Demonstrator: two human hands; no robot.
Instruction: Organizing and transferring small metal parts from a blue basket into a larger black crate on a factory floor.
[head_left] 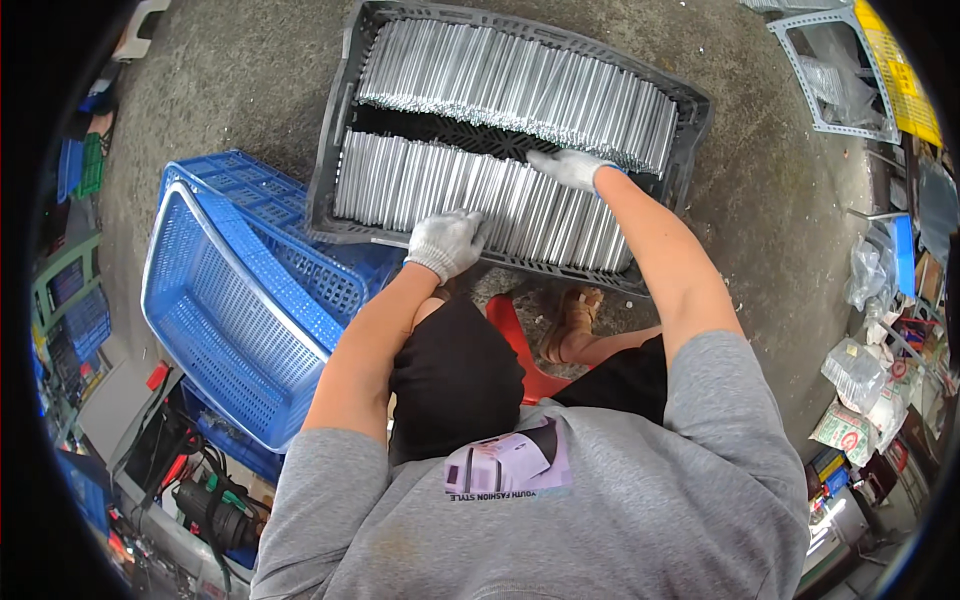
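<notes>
A black plastic crate on the floor in front of me holds two rows of thin silvery metal rods or tubes, the far row and the near row, with a dark gap between them. My left hand, in a pale knitted glove, lies against the near ends of the near row, thumb apart and fingertips partly hidden. On the far side of that row, my right hand, gloved alike, reaches over the gap with its fingers stretched out, touching the far ends of the rods. Neither hand lifts anything.
Blue perforated plastic baskets are stacked left of the crate, near my left arm. A red object stands between my legs. Plastic bags and shelving with a yellow crate line the right side. Tools and cables lie at lower left.
</notes>
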